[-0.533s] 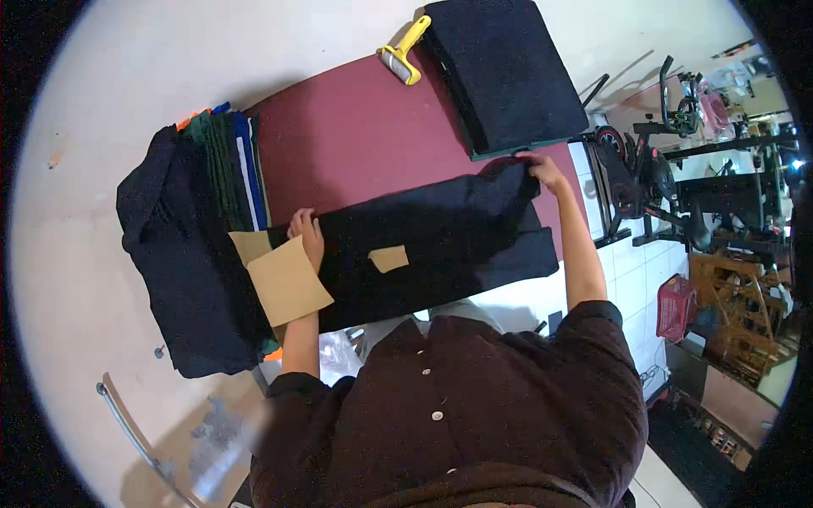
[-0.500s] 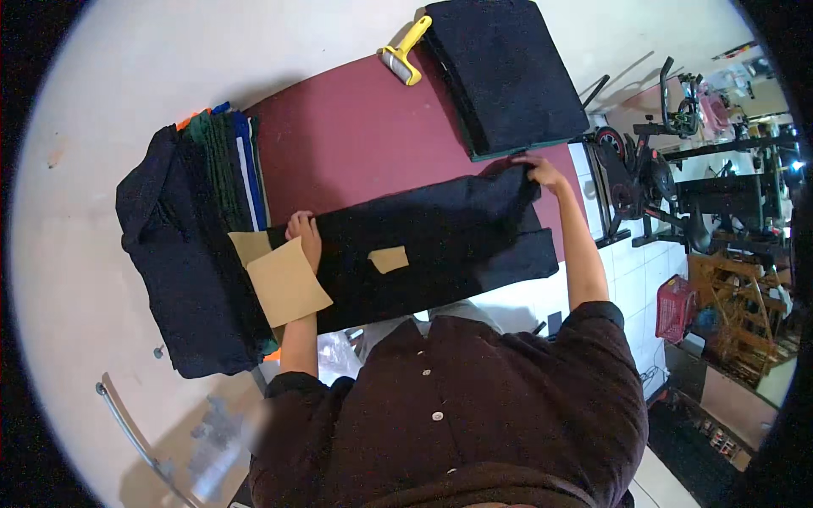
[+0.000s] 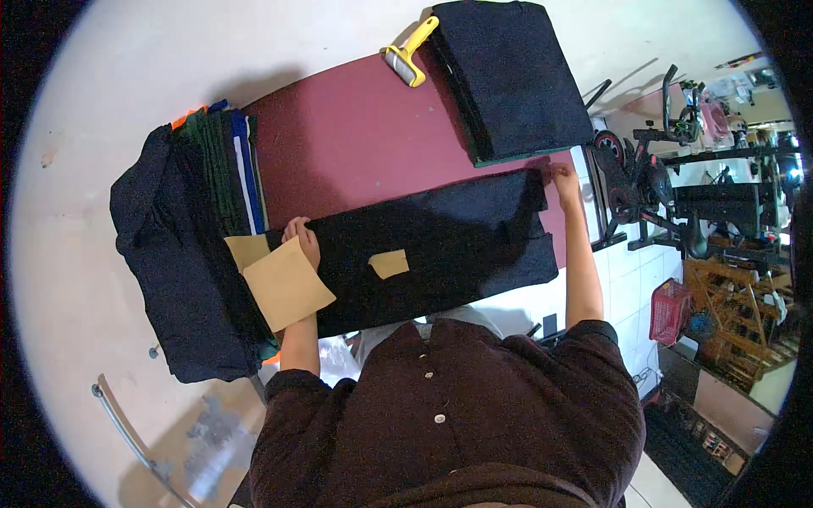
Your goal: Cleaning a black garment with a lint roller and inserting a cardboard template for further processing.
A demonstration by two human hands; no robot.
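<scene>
Fingers of R hand point(image 3: 566, 180): bent, at R end of long black fabric panel point(image 3: 461, 224), by its upper corner. Can't tell from my feed if tips pinch the cloth or sit just off it. L hand point(image 3: 303, 239): back up, fingers close together, slightly curled, laid on same panel nr its L end, upper edge; can't tell how hard they press.

Large tan paper-like square sheet point(image 3: 290, 286) lies tilted over L wrist; second tan piece point(image 3: 246, 252) partly under it, to L. Small tan angular patch point(image 3: 389, 264) abt mid-panel, well apart from both hands. Panel runs L–R along near side of dark red tabletop point(image 3: 356, 127), just in front of wearer's dark brown buttoned shirt point(image 3: 440, 389); its R end is notched.

Further out, L: big heap of black cloth point(image 3: 186, 271) w/ green, blue + white fabric layers point(image 3: 222, 178) along its R side. Upper R: squared stack of black folded cloth point(image 3: 512, 80), green edge showing at bottom; yellow-handled roller w/ pale drum point(image 3: 403, 66) just beside it, to L.

Bkgd R, I get black exercise bike point(image 3: 631, 186), red plastic basket point(image 3: 669, 311), brown wooden rack point(image 3: 720, 317), white tiled floor point(image 3: 622, 284).
</scene>
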